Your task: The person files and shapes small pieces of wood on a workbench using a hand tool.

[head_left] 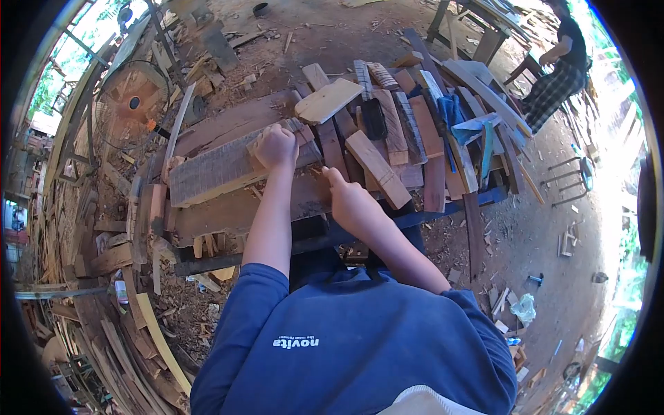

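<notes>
My left hand [277, 146] is closed on top of a thick, rough grey wooden beam [214, 169], near its right end; what its fingers hold, if anything, is hidden. To the right, my right hand [349, 197] is curled, with its fingertips near the beam's right end over a brown board [228, 214]; I cannot make out anything in it. A pale wood piece [328, 101] lies beyond both hands. Beside my right hand rests a light brown block [377, 169] on the wood pile.
More boards and a blue cloth [449, 111] cover the bench's right side. A round wire-caged fan [134, 102] stands at the left. Another person [564, 66] is at the upper right, by a stool. Offcuts litter the dirt floor [512, 228].
</notes>
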A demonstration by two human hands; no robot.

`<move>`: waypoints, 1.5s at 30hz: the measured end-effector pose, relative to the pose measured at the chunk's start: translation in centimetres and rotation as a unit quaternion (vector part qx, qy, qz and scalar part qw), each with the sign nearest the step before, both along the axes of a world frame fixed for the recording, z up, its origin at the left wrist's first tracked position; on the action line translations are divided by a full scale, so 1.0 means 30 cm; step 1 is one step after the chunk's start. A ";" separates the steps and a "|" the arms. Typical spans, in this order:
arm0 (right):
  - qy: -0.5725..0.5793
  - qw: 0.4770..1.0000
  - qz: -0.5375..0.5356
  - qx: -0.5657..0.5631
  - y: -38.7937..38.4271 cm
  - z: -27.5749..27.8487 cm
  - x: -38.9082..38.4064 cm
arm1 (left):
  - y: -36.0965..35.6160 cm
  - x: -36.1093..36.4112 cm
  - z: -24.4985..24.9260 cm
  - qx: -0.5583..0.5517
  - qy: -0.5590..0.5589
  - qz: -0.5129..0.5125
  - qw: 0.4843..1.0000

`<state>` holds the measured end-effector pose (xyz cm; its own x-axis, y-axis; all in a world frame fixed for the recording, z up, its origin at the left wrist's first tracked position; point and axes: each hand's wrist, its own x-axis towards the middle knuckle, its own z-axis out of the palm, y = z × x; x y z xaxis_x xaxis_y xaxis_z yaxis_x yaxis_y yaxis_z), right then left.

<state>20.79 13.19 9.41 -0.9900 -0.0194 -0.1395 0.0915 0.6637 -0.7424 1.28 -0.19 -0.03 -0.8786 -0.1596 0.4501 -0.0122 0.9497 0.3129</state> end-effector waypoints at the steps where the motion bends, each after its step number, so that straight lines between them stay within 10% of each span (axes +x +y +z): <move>1: 0.000 1.000 0.002 0.000 0.016 0.036 0.031 | 0.002 0.001 0.000 0.010 -0.003 -0.003 1.000; 45: -0.035 0.999 0.017 0.004 0.018 -0.062 0.050 | -0.009 -0.008 -0.019 -0.012 0.016 -0.011 1.000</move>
